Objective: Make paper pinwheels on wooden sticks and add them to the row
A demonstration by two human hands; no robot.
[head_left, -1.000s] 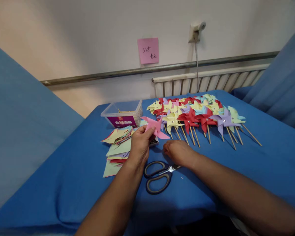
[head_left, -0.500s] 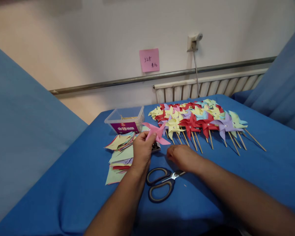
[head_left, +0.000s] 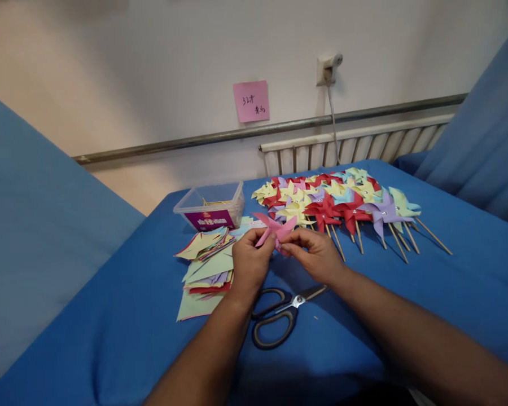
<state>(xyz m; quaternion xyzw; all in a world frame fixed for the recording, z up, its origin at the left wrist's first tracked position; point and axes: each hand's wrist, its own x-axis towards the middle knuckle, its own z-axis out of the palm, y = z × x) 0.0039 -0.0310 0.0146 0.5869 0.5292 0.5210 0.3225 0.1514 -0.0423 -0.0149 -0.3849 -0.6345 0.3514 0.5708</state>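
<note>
A pink paper pinwheel [head_left: 277,226], without a stick that I can see, is held above the table. My left hand [head_left: 253,259] is closed on its left side, thumb on the front. At its lower right edge, the fingertips of my right hand [head_left: 315,254] are pinched against the paper; anything small between them is hidden. Below both hands lie scissors [head_left: 297,301] with dark handles, blades pointing right. Stacks of coloured cut paper [head_left: 209,268] lie left of my left hand.
Many finished pinwheels [head_left: 325,212] on wooden sticks cover the back right of the blue-clothed table [head_left: 122,327]. A clear plastic box [head_left: 209,219] with sticks stands at the back left. Behind are a wall, a pipe and a radiator [head_left: 355,140]; blue curtains hang on both sides.
My right hand has risen from near the scissors to the pink pinwheel and now touches it. My left hand has moved slightly right with the pinwheel. The view has shifted a little.
</note>
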